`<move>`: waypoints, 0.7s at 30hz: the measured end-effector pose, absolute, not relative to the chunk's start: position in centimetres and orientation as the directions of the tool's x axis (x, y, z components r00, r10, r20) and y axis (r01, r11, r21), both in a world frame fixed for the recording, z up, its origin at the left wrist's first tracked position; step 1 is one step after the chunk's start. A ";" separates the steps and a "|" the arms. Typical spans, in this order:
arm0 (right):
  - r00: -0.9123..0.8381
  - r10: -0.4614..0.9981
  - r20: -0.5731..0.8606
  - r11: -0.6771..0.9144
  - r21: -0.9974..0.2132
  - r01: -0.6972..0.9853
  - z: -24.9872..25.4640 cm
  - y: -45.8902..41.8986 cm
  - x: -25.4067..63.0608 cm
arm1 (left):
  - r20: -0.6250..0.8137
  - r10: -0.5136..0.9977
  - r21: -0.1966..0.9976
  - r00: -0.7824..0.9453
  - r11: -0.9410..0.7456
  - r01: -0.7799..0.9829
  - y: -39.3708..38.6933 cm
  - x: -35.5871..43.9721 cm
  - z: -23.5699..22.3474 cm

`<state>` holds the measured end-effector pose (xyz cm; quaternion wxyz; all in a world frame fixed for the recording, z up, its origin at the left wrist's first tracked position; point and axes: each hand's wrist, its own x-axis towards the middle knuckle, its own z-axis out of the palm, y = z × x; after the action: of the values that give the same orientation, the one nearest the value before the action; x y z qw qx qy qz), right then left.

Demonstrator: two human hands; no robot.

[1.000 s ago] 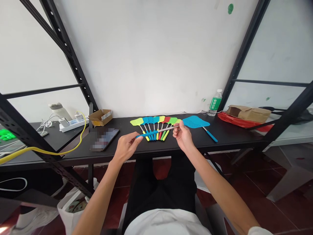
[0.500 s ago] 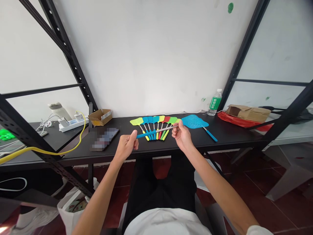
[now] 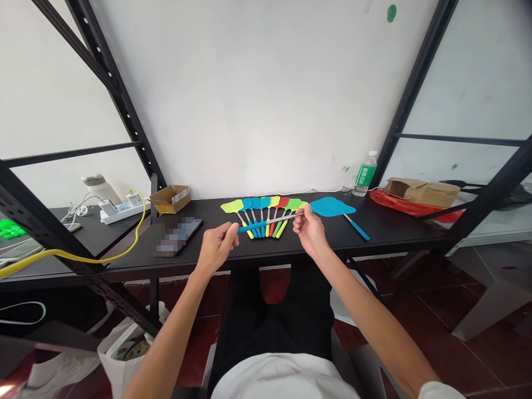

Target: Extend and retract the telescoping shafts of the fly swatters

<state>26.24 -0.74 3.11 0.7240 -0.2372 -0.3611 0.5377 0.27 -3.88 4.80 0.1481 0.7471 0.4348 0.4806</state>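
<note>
The blue fly swatter (image 3: pixel 252 227) is held above the near part of the black desk (image 3: pixel 399 224), in front of the fanned swatters (image 3: pixel 284 203). Its handle end is gripped between thumb and curled fingers of the left hand (image 3: pixel 214 246); the metal rod is pinched by the right hand (image 3: pixel 311 230). Low weight, a stiff rod and a bendy mesh head (image 3: pixel 330 206) are to be expected. It is best gripped by the handle and steadied at the rod.
</note>
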 end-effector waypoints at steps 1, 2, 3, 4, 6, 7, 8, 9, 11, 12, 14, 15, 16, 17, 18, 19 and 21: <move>0.159 0.950 0.268 0.309 -0.734 -0.605 3.1 -0.7 26.2 | 0.588 0.795 0.648 0.148 -0.573 0.501 -3.9 0.4 4.7; 0.156 0.950 0.269 0.307 -0.736 -0.603 3.1 -0.7 26.3 | 0.585 0.800 0.662 0.134 -0.566 0.492 -3.8 0.4 4.7; 0.153 0.950 0.271 0.307 -0.738 -0.601 3.0 -0.7 26.2 | 0.580 0.806 0.677 0.117 -0.557 0.481 -3.8 0.5 4.6; 0.149 0.950 0.273 0.307 -0.739 -0.600 3.0 -0.7 26.2 | 0.574 0.813 0.694 0.098 -0.546 0.470 -3.8 0.6 4.6; 0.147 0.949 0.278 0.309 -0.740 -0.598 3.1 -0.7 26.2 | 0.558 0.828 0.727 0.057 -0.520 0.448 -3.7 0.7 4.6; 0.148 0.949 0.280 0.311 -0.740 -0.597 3.1 -0.8 26.1 | 0.546 0.837 0.743 0.039 -0.506 0.438 -3.7 0.7 4.6; 0.151 0.948 0.281 0.314 -0.740 -0.595 3.2 -0.8 26.1 | 0.534 0.845 0.758 0.028 -0.494 0.427 -3.7 0.7 4.6; 0.155 0.947 0.282 0.317 -0.739 -0.594 3.2 -0.8 26.1 | 0.523 0.852 0.769 0.026 -0.485 0.416 -3.7 0.7 4.6; 0.166 0.945 0.281 0.324 -0.740 -0.590 3.3 -0.9 26.1 | 0.509 0.859 0.779 0.052 -0.485 0.396 -3.7 0.7 4.7; 0.175 0.944 0.279 0.328 -0.740 -0.587 3.3 -0.9 26.2 | 0.505 0.860 0.780 0.074 -0.491 0.387 -3.7 0.6 4.7; 0.192 0.942 0.276 0.336 -0.740 -0.583 3.4 -0.9 26.3 | 0.498 0.859 0.779 0.121 -0.504 0.372 -3.8 0.5 4.8; 0.199 0.941 0.274 0.339 -0.740 -0.582 3.4 -0.9 26.3 | 0.494 0.858 0.777 0.142 -0.509 0.370 -3.8 0.5 4.9; 0.202 0.940 0.273 0.340 -0.739 -0.582 3.4 -0.9 26.4 | 0.493 0.856 0.773 0.159 -0.514 0.372 -3.9 0.5 4.9; 0.201 0.941 0.272 0.338 -0.738 -0.584 3.5 -0.9 26.4 | 0.494 0.852 0.766 0.173 -0.521 0.377 -4.0 0.4 5.0; 0.198 0.942 0.270 0.334 -0.736 -0.588 3.5 -0.9 26.4 | 0.499 0.847 0.757 0.185 -0.529 0.383 -4.1 0.4 5.1; 0.194 0.944 0.267 0.330 -0.735 -0.593 3.5 -0.9 26.3 | 0.505 0.842 0.748 0.192 -0.537 0.391 -4.1 0.4 5.1; 0.186 0.946 0.265 0.323 -0.732 -0.601 3.5 -1.0 26.3 | 0.516 0.835 0.733 0.192 -0.547 0.405 -4.2 0.3 5.2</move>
<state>26.26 -1.00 3.53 0.7309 -0.2422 -0.3567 0.5291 0.33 -4.18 5.17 0.2252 0.7385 0.4196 0.4773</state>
